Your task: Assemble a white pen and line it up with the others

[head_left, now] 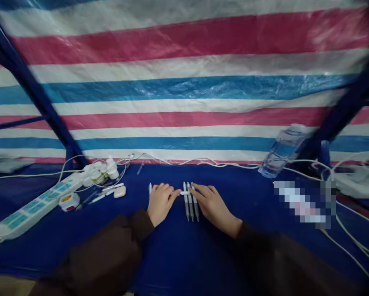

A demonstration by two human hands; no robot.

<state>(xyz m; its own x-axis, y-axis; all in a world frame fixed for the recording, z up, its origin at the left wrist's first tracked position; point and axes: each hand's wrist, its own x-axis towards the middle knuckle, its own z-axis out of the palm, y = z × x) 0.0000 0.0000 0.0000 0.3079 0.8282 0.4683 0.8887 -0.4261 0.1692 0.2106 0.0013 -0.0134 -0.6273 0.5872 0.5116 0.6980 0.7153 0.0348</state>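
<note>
Three white pens lie side by side on the blue table cover, pointing away from me. My right hand rests flat beside them on the right, its fingertips touching the pens' far ends. My left hand lies palm down to their left, fingers loosely curled. Between its fingertips and the row, a small white piece shows. Another white pen pokes out just left of my left hand. Both arms wear dark brown sleeves.
A long white power strip with plugged chargers lies at the left, with small white items and a round tape nearby. White cables run along the back. A clear water bottle leans at the right. A striped tarp hangs behind.
</note>
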